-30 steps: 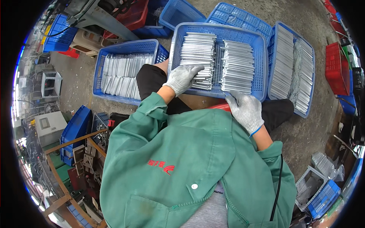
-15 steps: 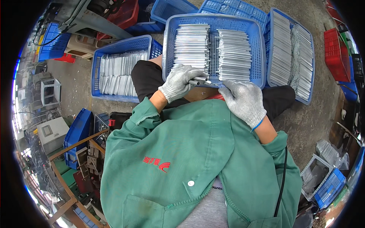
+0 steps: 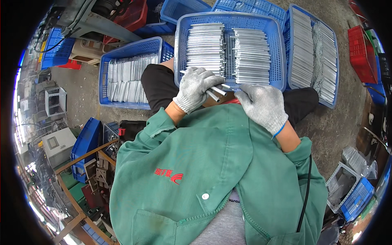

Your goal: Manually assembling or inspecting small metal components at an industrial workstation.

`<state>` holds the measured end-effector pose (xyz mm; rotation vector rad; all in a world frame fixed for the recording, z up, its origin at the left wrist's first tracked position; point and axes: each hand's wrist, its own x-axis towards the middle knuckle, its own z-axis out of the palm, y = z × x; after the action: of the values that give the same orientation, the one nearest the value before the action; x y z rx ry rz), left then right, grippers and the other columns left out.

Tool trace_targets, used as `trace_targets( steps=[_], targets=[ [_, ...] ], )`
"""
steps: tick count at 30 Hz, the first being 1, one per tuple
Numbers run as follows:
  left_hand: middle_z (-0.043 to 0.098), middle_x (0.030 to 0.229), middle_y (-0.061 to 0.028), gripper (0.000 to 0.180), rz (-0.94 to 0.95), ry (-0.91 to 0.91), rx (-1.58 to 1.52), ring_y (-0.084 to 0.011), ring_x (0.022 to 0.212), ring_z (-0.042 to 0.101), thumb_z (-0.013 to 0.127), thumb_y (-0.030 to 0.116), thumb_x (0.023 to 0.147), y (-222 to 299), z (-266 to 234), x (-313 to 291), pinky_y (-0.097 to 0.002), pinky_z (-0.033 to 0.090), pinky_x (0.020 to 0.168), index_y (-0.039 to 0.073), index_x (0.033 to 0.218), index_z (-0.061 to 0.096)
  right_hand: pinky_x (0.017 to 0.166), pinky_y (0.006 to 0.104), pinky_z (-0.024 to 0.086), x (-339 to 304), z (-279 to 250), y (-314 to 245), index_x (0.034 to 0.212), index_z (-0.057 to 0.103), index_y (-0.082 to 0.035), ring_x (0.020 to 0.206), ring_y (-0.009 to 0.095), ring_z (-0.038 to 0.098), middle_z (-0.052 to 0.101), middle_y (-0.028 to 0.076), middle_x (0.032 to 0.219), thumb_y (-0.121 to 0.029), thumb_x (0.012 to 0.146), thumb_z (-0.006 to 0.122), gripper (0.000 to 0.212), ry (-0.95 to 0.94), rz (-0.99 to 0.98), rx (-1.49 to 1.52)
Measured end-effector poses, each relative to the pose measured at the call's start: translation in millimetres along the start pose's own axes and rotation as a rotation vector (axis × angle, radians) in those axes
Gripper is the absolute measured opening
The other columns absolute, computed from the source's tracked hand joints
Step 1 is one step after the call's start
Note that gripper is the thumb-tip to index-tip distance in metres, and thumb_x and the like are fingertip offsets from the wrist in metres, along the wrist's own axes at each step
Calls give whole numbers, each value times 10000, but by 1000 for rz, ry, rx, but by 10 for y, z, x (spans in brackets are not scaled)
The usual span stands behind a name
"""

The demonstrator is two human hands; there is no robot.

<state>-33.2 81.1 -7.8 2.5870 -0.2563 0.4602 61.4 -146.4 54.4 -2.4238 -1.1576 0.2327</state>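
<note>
My left hand [image 3: 197, 86], in a grey knitted glove, is closed around a few silvery metal tubes [image 3: 218, 93]. Their open ends stick out toward the right and are fanned apart. Facing them, my right hand [image 3: 263, 104], gloved too, is closed on a slim tool with a bluish part [image 3: 234, 89], mostly covered by the fingers. The tool's thin tip is close to the end of one tube; whether it goes inside I cannot tell. Both hands hover at the near rim of a blue plastic basket [image 3: 178, 49], which holds two stacks of similar tubes [image 3: 205, 47].
More tubes fill a blue basket [image 3: 102, 83] at the left and another blue basket [image 3: 290, 45] at the right. A grey machine frame [image 3: 98, 26] stands at the far left. Red crates [image 3: 361, 53] are at the far right. My dark-clothed knees flank the middle basket.
My left hand has tilted the tubes, so their ends now point more toward me and spread apart. My right hand has moved slightly, with the tool still in it.
</note>
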Motion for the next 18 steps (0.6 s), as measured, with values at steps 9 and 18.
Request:
trace_targets(
  steps=[9, 18],
  targets=[
    [713, 909, 16, 274, 1, 54, 59, -211, 824, 653, 747, 259, 849, 14, 39, -29, -372, 466, 840, 174, 1109, 753, 515, 373, 476, 7, 95, 65, 904, 811, -104, 513, 276, 625, 730, 82, 675, -256, 899, 717, 179, -38, 35, -33],
    [731, 919, -1, 237, 5, 81, 48, -223, 807, 635, 752, 268, 863, -13, 78, -54, -359, 465, 831, 139, 1061, 770, 515, 381, 475, 90, -31, 21, 917, 824, -104, 506, 277, 616, 729, 82, 669, -274, 903, 712, 205, -21, 77, 32]
  ],
)
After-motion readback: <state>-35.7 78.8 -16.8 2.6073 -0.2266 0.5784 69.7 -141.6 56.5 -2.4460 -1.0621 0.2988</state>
